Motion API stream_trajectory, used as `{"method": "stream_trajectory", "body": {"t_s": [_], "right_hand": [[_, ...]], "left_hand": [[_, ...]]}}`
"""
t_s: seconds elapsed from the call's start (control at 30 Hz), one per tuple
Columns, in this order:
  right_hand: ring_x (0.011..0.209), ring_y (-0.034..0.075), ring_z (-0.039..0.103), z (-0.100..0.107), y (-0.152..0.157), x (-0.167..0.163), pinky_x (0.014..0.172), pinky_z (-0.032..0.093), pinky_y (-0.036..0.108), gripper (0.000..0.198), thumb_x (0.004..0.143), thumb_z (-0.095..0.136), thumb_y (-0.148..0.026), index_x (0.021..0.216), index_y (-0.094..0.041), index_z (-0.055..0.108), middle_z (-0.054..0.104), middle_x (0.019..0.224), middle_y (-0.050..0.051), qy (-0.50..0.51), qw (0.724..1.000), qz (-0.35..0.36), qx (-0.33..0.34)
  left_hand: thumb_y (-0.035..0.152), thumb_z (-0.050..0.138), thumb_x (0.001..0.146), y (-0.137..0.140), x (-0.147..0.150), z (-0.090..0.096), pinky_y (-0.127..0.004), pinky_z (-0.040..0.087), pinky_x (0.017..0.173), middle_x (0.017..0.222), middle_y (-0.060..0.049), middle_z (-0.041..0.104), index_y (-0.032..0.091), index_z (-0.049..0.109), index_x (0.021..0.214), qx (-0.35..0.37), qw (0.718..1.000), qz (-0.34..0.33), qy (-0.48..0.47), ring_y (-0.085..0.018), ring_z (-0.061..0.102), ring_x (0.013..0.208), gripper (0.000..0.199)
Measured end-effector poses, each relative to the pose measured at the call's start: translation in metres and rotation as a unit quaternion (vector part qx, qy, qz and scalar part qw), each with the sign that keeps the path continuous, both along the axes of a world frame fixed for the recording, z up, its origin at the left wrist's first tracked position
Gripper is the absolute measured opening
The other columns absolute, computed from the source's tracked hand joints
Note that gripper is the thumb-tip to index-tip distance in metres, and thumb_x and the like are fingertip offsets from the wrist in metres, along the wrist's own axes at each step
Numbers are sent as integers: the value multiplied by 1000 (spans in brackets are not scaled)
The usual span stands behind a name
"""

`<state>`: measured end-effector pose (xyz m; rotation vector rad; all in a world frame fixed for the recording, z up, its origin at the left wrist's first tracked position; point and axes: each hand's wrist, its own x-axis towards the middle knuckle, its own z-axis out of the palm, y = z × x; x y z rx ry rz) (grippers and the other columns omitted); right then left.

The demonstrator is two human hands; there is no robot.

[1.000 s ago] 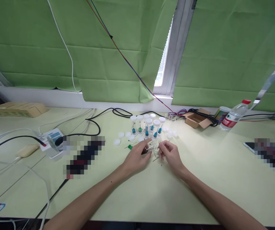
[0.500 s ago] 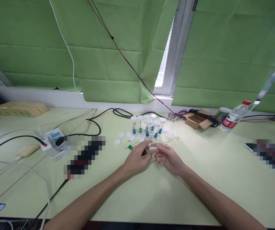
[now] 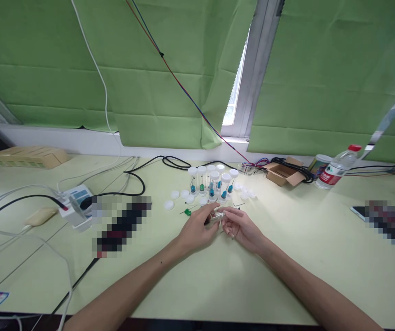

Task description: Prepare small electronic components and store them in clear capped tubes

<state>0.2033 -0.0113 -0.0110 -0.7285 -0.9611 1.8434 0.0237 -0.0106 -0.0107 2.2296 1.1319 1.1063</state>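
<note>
At the left of the worktop (image 3: 170, 285), a white power block (image 3: 76, 216) stands unchanged, with loose white lids (image 3: 169, 205) and a green-hubbed needle (image 3: 188, 212) to its right.

Left hand (image 3: 197, 227): the grip is closed around a clear tube (image 3: 217, 217), which lies nearly level with one end toward the right. A dark part shows at the palm; whether it sits inside the tube cannot be told. Position is almost the same as in the earlier frames.

On the far side of the hands, upright capped vials (image 3: 213, 184) stand in a cluster, most holding a blue-hubbed needle and one a green-hubbed needle. Their arrangement is unaltered.

Right hand (image 3: 244, 230): this is the main change. One second ago its fingertips were held just right of the tube; now they meet the tube's right end. Both hands therefore appear to act on one item, the left as support and the right working at the end. The fingers are drawn together, but whether they pinch the tube or a small part cannot be told.

Thin metal pins (image 3: 239, 204) lie just beyond the right hand. Pins visible between the hands one second ago are now mostly covered. Farther right, an opened carton (image 3: 283, 173) and a red-capped bottle (image 3: 335, 170) remain in place.
</note>
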Motion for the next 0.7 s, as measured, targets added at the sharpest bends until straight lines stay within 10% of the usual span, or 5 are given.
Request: {"method": "stream_trajectory", "body": {"t_s": [0.7], "right_hand": [[45,7,54,-4,2,2,41,40,17,25,79,71,-29,99,-14,67,65,61,-1,-14,1000,14,12]], "left_hand": [[16,54,83,-2,-2,4,-30,49,77,103,-6,67,20,58,116,1,999,-22,31,-18,62,87,34]]}}
